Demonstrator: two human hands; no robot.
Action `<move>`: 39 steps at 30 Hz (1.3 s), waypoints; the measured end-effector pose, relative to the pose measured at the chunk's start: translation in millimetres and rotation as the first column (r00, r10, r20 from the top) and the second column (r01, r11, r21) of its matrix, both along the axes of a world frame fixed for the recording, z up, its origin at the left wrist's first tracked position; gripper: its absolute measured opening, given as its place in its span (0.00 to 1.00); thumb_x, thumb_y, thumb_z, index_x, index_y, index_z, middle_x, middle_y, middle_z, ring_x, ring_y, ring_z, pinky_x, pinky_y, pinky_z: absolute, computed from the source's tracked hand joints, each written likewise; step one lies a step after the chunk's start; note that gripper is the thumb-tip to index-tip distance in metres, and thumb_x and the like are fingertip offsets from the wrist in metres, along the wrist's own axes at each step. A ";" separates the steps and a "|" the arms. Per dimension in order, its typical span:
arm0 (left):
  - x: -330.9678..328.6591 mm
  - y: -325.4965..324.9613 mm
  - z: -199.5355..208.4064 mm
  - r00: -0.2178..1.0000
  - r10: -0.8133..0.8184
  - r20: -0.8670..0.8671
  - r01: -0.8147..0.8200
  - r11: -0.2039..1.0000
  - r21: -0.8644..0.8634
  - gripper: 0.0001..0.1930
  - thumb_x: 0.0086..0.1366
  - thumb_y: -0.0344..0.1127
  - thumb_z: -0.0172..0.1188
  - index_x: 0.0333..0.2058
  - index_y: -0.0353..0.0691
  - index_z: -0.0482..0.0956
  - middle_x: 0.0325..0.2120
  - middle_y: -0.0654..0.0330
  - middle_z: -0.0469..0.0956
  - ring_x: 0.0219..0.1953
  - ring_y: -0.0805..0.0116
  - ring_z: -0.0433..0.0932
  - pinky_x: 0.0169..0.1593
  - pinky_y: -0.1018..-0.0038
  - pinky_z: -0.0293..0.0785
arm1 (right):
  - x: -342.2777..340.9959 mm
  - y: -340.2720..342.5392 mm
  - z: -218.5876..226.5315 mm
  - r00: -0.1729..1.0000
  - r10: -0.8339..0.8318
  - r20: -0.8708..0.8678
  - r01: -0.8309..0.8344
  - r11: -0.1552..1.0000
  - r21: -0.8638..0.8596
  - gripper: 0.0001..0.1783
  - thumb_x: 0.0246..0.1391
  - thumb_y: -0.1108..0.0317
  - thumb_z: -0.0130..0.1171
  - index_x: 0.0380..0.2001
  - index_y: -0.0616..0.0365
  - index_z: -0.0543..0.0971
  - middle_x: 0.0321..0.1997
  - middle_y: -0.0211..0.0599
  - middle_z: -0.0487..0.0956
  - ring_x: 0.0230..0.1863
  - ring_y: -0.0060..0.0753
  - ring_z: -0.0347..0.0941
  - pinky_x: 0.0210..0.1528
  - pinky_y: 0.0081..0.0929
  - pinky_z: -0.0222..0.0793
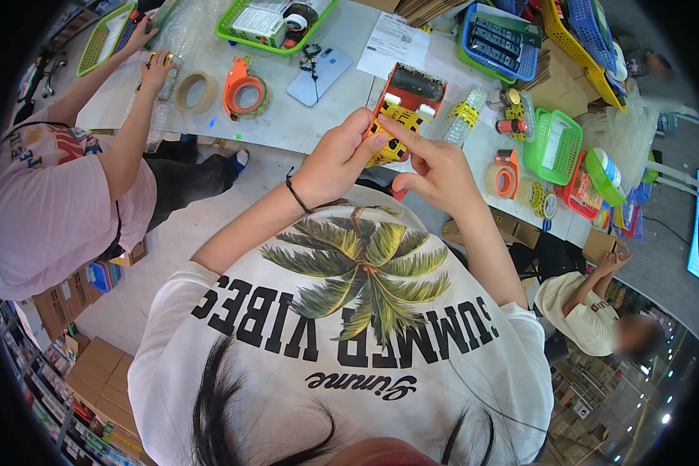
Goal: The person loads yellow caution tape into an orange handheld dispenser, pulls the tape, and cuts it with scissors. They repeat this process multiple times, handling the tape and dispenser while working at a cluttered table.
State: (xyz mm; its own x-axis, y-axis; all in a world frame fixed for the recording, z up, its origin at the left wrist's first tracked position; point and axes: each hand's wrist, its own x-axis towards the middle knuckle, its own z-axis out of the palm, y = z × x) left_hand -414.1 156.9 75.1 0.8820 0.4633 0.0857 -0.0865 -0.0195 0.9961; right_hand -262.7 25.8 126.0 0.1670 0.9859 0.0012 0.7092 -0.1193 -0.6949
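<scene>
In front of my chest, a red tape dispenser [443,92] carries a roll of yellow and black printed tape [390,147]. My left hand [338,159] is closed on the dispenser's left side, its thumb across the roll. My right hand [443,171] comes in from the right, with the index finger stretched onto the tape near the left thumb. Its thumb stands apart, lower down, beside a small red part; the other fingers are curled and partly hidden. Just right of the dispenser, a clear bubble-wrapped bundle [466,120] banded with yellow tape lies on the table.
Left along the white table [287,128] lie a phone [321,76], an orange tape dispenser [237,89] and a tan tape roll [196,93]. Green basket [551,144], blue basket [499,46] and more tape rolls crowd the right. A co-worker [62,186] handles a package at left.
</scene>
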 end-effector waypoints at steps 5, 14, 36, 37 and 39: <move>-3.2 3.7 5.5 0.992 -0.020 -0.122 0.034 0.993 0.116 0.13 0.72 0.39 0.50 0.46 0.35 0.67 0.31 0.51 0.76 0.32 0.60 0.77 0.38 0.70 0.72 | -0.1 -0.2 -7.5 0.990 -0.140 -0.035 0.139 0.990 -0.027 0.44 0.41 0.40 0.69 0.64 0.36 0.69 0.11 0.31 0.62 0.13 0.30 0.60 0.21 0.30 0.60; -6.2 0.7 3.4 0.993 -0.115 -0.035 0.118 0.991 0.071 0.16 0.74 0.37 0.47 0.54 0.35 0.65 0.39 0.53 0.79 0.39 0.66 0.80 0.45 0.73 0.74 | 7.5 -14.0 -7.4 0.933 -0.210 -0.291 0.235 0.971 0.053 0.31 0.50 0.60 0.68 0.57 0.56 0.72 0.12 0.31 0.66 0.13 0.26 0.59 0.21 0.25 0.57; -5.6 -11.8 14.2 0.980 -0.181 0.082 0.195 0.959 -0.206 0.19 0.76 0.41 0.42 0.56 0.33 0.63 0.49 0.53 0.76 0.48 0.65 0.80 0.55 0.69 0.72 | 17.0 -3.2 -29.5 0.767 -0.477 0.428 -0.022 0.648 0.761 0.13 0.33 0.79 0.67 0.28 0.60 0.78 0.19 0.32 0.71 0.20 0.37 0.69 0.25 0.32 0.63; -4.7 -13.1 17.2 0.983 -0.150 0.104 0.167 0.970 -0.179 0.15 0.76 0.37 0.40 0.52 0.32 0.65 0.46 0.53 0.78 0.47 0.65 0.81 0.52 0.73 0.74 | 18.2 -2.2 -31.0 0.754 -0.486 0.442 -0.041 0.637 0.770 0.13 0.34 0.77 0.65 0.29 0.60 0.79 0.19 0.31 0.70 0.20 0.35 0.68 0.25 0.31 0.63; -5.6 -13.4 19.4 0.980 -0.161 0.114 0.185 0.950 -0.251 0.15 0.76 0.37 0.40 0.52 0.32 0.65 0.46 0.53 0.78 0.47 0.65 0.81 0.52 0.73 0.74 | 21.4 -0.5 -34.1 0.727 -0.501 0.470 -0.079 0.619 0.782 0.12 0.36 0.75 0.63 0.30 0.58 0.79 0.18 0.27 0.69 0.20 0.30 0.67 0.25 0.28 0.62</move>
